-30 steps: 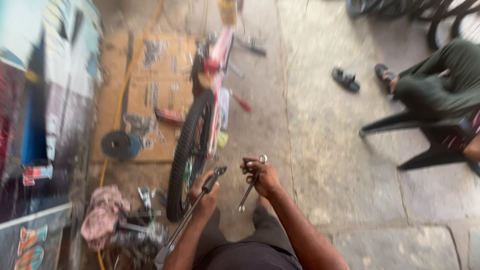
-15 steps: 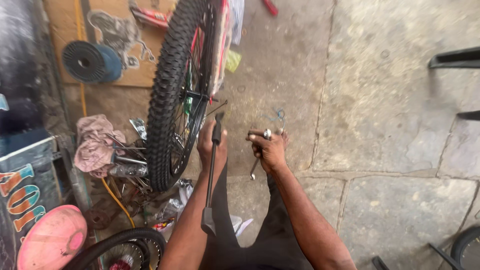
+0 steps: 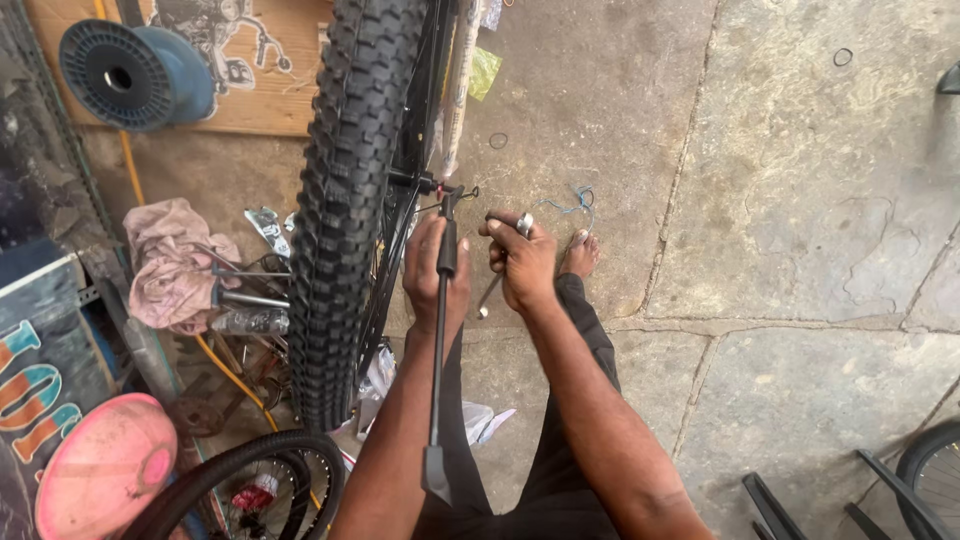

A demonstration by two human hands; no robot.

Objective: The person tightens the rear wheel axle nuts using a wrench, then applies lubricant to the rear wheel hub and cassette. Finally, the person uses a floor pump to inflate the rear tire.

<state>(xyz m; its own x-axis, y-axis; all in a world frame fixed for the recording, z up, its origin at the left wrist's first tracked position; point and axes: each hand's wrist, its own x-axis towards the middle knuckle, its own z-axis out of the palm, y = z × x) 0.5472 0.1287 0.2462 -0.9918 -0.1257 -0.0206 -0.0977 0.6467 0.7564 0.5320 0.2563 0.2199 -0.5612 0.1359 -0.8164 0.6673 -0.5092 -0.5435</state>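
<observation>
A round pink sign (image 3: 100, 465) lies lower left beside a painted board (image 3: 35, 370); farther off, a blue spool (image 3: 135, 75) rests on cardboard (image 3: 260, 100). The floor (image 3: 780, 200) is cracked stone slabs. The left hand (image 3: 435, 270) has its fingers wrapped around a black kickstand (image 3: 440, 340) by the knobby tyre (image 3: 345, 210); the right hand (image 3: 522, 265) has its fingers curled around a metal wrench (image 3: 500, 270).

Soft daylight, faint shadows, sharp focus

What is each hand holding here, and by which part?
The left hand grips a long black kickstand bar near its upper end, by the wheel axle. The right hand holds a metal spanner around its middle.
</observation>
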